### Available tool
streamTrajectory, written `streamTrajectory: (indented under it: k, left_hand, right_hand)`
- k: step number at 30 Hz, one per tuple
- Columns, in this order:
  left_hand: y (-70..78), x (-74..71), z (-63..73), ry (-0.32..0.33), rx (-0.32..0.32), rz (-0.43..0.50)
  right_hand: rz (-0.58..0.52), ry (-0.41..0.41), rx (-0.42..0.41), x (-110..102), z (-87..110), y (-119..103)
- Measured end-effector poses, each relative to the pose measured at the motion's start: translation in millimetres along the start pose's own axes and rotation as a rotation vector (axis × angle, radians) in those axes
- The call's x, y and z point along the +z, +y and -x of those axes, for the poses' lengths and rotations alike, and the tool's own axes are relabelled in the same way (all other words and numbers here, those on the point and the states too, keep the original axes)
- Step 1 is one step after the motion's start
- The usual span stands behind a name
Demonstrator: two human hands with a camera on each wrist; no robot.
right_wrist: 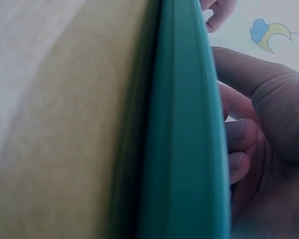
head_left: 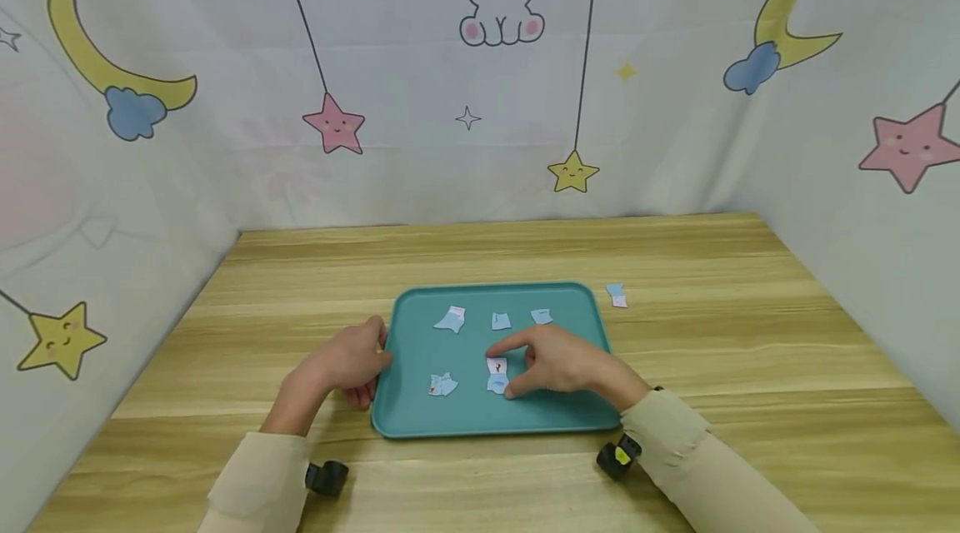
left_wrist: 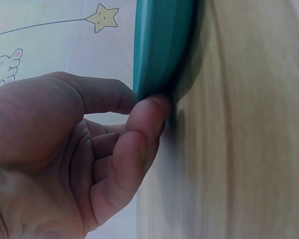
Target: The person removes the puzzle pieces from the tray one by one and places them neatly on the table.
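Observation:
A teal tray (head_left: pixel 420 425) lies on the wooden table with several torn paper pieces in it. At its left edge my left hand (head_left: pixel 352 362) grips the rim, thumb above and fingers curled below; the left wrist view shows these fingertips at the tray's underside. My right hand (head_left: pixel 558 360) is over the tray's middle. Its forefinger and thumb span a light blue and white paper piece (head_left: pixel 497 375), forefinger at the top end and thumb at the lower end. In the right wrist view the tray wall (right_wrist: pixel 189 124) hides the fingertips and the paper.
A blue and white torn piece (head_left: pixel 452 319), a small blue piece (head_left: pixel 501 321) and another blue piece (head_left: pixel 542 316) lie along the tray's far side. A crumpled-looking piece (head_left: pixel 442 384) is near left. Outside, right of the tray, lies one more scrap (head_left: pixel 617 295).

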State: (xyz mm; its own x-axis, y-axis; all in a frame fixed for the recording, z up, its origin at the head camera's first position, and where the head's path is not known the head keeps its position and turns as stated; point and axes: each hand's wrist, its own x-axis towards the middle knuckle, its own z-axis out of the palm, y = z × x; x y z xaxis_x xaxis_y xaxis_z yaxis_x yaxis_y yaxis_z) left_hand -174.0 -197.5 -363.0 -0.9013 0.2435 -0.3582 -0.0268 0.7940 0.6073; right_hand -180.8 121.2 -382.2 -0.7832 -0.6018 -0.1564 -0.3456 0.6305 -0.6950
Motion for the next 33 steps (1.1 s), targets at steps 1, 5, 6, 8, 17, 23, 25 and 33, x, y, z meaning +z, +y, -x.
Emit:
streamTrajectory:
  k: [1, 5, 6, 8, 17, 23, 25, 33]
  left_hand:
    - [0.0, 0.0, 0.1, 0.001, 0.001, 0.0]
    - [-0.9, 0.4, 0.1, 0.006, 0.004, 0.0]
    - [-1.0, 0.4, 0.3, 0.005, 0.01, -0.001]
    - [-1.3, 0.4, 0.7, 0.006, 0.015, 0.0]
    - [-2.4, 0.0, 4.0, 0.017, 0.037, -0.011]
    - [-2.2, 0.0, 4.4, 0.015, 0.039, -0.011]
    - [-2.5, 0.3, 4.3, 0.013, 0.038, -0.012]
    - [-5.1, 1.5, 3.4, 0.014, 0.026, -0.018]
  right_hand:
    - [0.001, 0.0, -0.002, 0.2, 0.2, -0.3]
    - [0.008, 0.002, -0.009, 1.0, 0.6, -0.8]
    - [0.01, 0.002, -0.01, 1.1, 0.5, -1.0]
    - [0.017, 0.001, -0.012, 1.7, 0.3, -1.5]
    - [0.036, -0.002, -0.02, 2.7, 1.0, -4.9]
    - [0.023, -0.001, -0.022, 4.9, 1.7, -5.4]
    - [0.02, 0.001, -0.029, 5.7, 1.9, -4.9]
    - [-0.013, 0.008, -0.054, 5.8, 4.4, -1.2]
